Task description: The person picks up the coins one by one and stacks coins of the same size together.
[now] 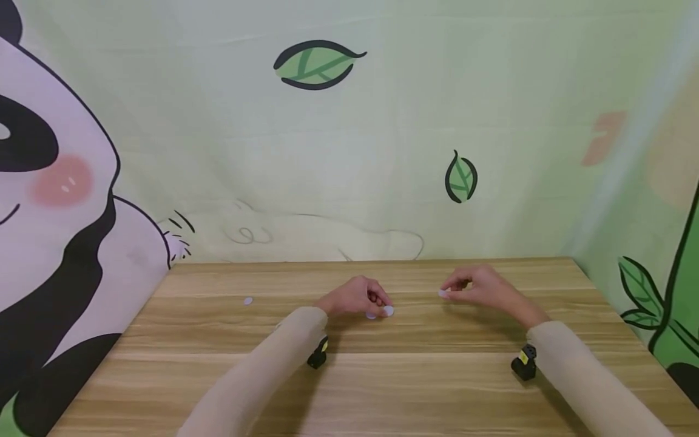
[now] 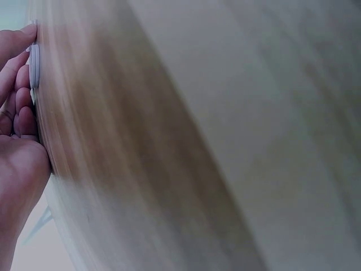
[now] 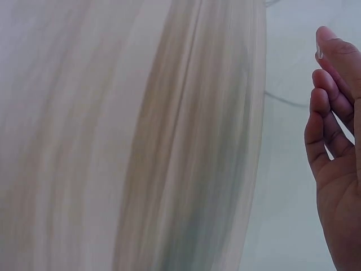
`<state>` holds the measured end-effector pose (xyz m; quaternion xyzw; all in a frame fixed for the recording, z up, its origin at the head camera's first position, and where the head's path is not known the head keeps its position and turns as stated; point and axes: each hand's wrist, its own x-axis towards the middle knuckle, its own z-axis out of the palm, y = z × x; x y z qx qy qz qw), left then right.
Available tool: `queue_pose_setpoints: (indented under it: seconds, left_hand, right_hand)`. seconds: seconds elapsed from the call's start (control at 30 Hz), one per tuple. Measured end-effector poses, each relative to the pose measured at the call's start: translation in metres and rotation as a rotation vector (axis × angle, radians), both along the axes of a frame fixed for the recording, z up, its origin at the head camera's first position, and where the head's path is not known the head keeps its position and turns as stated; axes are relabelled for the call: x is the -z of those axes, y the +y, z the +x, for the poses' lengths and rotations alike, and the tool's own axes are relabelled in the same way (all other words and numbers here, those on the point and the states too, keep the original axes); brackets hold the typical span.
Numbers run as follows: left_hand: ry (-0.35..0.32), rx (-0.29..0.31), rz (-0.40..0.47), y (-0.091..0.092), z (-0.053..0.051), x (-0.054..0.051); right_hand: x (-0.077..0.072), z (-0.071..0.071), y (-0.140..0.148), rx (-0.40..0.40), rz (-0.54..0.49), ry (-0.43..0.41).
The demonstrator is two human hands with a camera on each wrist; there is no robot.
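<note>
My left hand (image 1: 357,296) is low over the middle of the table, its thumb and index fingertip at the edge of a small white disc (image 1: 388,311), which they pinch. Just beside it, partly hidden under the thumb, lies another white disc (image 1: 371,316). In the left wrist view the discs (image 2: 35,66) appear edge-on against the tabletop, beside the curled fingers. My right hand (image 1: 477,288), raised above the table to the right, pinches a white disc (image 1: 442,293) between thumb and index finger. The right wrist view shows that disc's thin edge (image 3: 320,52) at the fingertips.
A lone white disc (image 1: 248,301) lies on the left part of the wooden table (image 1: 415,388). Behind the table's far edge hangs a green cloth (image 1: 382,133) printed with a panda and leaves. A small black device (image 1: 524,363) is strapped at each wrist.
</note>
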<state>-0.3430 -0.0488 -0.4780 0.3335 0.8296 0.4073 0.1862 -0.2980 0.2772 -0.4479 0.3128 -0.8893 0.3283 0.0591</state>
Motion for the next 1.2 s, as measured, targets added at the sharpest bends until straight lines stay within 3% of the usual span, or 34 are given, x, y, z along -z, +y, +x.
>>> queue_pose_setpoints:
  seconds: [0.47, 0.73, 1.0, 1.2]
  left_hand:
    - [0.013, 0.006, -0.010, 0.001, -0.002, 0.000]
    - [0.022, -0.002, -0.010, 0.001, -0.003, 0.002]
    - [0.011, -0.005, 0.001, 0.001, -0.003, 0.001]
    - [-0.008, -0.014, 0.004, 0.001, -0.003, 0.001]
  right_hand:
    - [0.004, -0.008, -0.024, -0.049, -0.022, -0.053]
    - [0.013, -0.010, -0.033, -0.025, 0.007, -0.149]
    - [0.022, -0.010, -0.044, -0.024, -0.010, -0.165]
    - [0.022, -0.011, -0.057, -0.023, 0.039, -0.206]
